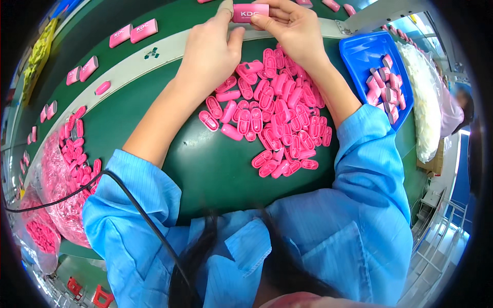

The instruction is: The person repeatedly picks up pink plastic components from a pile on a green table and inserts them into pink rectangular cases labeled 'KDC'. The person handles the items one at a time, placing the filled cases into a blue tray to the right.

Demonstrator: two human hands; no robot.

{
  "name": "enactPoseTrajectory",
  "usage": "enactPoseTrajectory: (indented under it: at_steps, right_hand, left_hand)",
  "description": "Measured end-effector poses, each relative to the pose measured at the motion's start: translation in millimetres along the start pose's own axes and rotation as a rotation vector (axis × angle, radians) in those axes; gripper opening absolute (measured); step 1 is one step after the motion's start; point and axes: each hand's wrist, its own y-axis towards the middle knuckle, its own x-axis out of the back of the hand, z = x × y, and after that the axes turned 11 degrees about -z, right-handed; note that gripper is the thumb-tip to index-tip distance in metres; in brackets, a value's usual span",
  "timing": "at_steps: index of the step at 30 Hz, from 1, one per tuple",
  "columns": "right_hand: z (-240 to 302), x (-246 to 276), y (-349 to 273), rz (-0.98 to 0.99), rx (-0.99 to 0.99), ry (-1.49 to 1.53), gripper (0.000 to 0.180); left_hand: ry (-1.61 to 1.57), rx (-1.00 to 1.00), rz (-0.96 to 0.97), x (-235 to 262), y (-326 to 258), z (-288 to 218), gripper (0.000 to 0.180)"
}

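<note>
At the top middle, my right hand (292,31) is closed on a flat pink case (249,13) with white print, its thumb across the front. My left hand (213,49) is at the case's left end, a finger with a pale cover touching that end. Its thumb stands apart, below the case; its other fingers are partly hidden. Under and between my forearms, many oval pink plastic caps (277,102) lie in a loose pile on the green table (205,169). Some caps show their hollow inside, others their smooth back.
A blue tray (354,49) with several pink cases stands at right, beside a white plastic bag (423,102). Cases stand on the green belt (169,33) beyond a pale rail (169,56). At left are a bag of pink parts (61,190) and a black cable (138,205). A person (452,110) is far right.
</note>
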Motion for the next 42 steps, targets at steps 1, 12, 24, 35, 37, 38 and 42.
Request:
enactPoseTrajectory:
  at_steps: [1, 12, 24, 35, 37, 38, 42]
  right_hand:
    - [-1.8, -0.5, 6.1, -0.005, 0.01, -0.069, 0.025]
    - [-23.1, 10.2, 84.7, -0.211, 0.116, -0.786, 0.038]
    - [11.8, 53.5, 83.7, -0.122, -0.028, -1.178, 0.021]
    - [9.7, 64.7, 33.0, -0.217, 0.456, -0.977, 0.025]
    - [13.6, 62.2, 26.0, -0.244, 0.603, -1.011, 0.023]
    - [17.1, 58.5, 24.9, -0.209, 0.39, -0.785, 0.022]
    - [21.9, 40.0, 22.7, -0.045, -0.164, -0.195, 0.02]
  left_hand:
    - [0.101, -0.167, -0.144, -7.0, 2.6, 10.8, 0.042]
    - [0.013, -0.378, 0.298, 21.6, -2.1, -9.8, 0.019]
    - [0.195, -0.328, 0.102, 11.7, 6.8, 3.5, 0.021]
    - [0.154, -0.605, 0.405, 13.4, 23.5, 9.8, 0.022]
    - [0.221, -0.551, 0.372, 13.2, 19.0, 3.2, 0.019]
    - [0.234, -0.564, 0.362, 13.6, 18.6, 3.1, 0.019]
    - [0.284, -0.539, 0.387, 13.5, 13.2, -2.8, 0.02]
